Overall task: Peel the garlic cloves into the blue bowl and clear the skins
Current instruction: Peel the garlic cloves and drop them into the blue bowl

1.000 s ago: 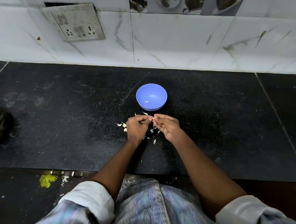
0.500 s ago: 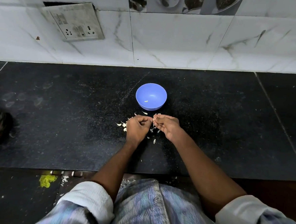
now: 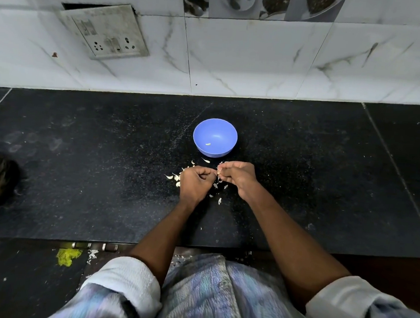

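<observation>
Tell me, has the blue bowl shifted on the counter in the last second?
No. The blue bowl sits at the same spot on the black counter, in front of the same wall tile joint, just beyond both hands.

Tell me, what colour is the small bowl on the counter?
The bowl is a plain periwinkle blue, with no pattern, seen clearly in the head view.

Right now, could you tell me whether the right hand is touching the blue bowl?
Apart. The head view shows bare black counter between the right hand and the blue bowl.
</observation>
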Tool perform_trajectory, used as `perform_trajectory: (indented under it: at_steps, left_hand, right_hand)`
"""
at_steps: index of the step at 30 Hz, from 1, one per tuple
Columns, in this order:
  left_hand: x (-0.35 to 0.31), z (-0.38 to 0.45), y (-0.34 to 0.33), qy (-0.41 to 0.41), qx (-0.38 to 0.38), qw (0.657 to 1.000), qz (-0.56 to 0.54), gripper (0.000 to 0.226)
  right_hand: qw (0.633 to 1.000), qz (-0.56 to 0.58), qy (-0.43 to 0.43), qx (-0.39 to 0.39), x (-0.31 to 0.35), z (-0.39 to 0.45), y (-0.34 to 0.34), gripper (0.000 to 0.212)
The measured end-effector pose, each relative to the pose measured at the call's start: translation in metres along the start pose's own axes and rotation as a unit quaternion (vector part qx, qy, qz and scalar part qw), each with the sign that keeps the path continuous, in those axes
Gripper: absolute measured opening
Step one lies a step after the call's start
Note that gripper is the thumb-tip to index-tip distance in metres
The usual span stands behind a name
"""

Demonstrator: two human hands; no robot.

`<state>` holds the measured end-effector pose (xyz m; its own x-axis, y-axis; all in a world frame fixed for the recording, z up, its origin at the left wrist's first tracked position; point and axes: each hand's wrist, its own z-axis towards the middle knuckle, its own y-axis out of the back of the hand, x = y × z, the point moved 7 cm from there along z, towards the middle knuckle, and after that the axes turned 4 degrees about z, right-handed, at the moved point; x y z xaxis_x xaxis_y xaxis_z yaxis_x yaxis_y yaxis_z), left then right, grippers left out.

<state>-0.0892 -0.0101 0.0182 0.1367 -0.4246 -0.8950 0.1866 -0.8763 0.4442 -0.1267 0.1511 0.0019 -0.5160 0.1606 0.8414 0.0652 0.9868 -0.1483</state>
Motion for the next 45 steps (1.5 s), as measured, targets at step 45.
perform_trajectory:
  at_steps: [45]
  left_hand:
    - [-0.011, 0.003, 0.001, -0.090, -0.007, 0.990, 0.104, 0.011]
  right_hand:
    - [0.987, 0.109, -0.091, 0.078, -0.015, 0.000, 0.003, 0.020]
